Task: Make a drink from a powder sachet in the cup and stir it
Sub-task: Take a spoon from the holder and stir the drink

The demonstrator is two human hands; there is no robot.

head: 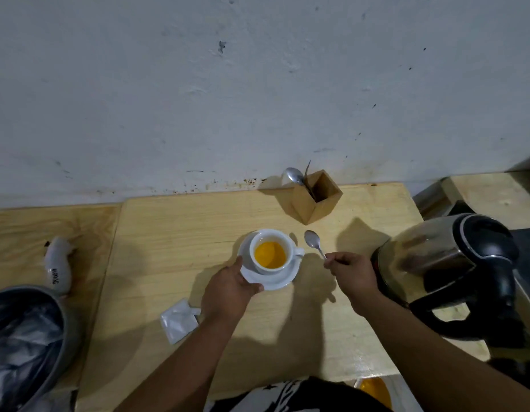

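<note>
A white cup (265,236) holding orange liquid stands on a white saucer (283,281) in the middle of the wooden table. My left hand (228,289) grips the saucer's near-left rim. My right hand (351,273) pinches the handle of a metal spoon (313,241), whose bowl hovers just right of the cup, outside it. A torn silver sachet (179,321) lies flat on the table left of my left forearm.
A steel kettle (442,257) with a black handle stands close to my right hand. A wooden holder (315,197) with another spoon is behind the cup by the wall. A lined bin (23,334) sits at the left, a white object (60,267) beside it.
</note>
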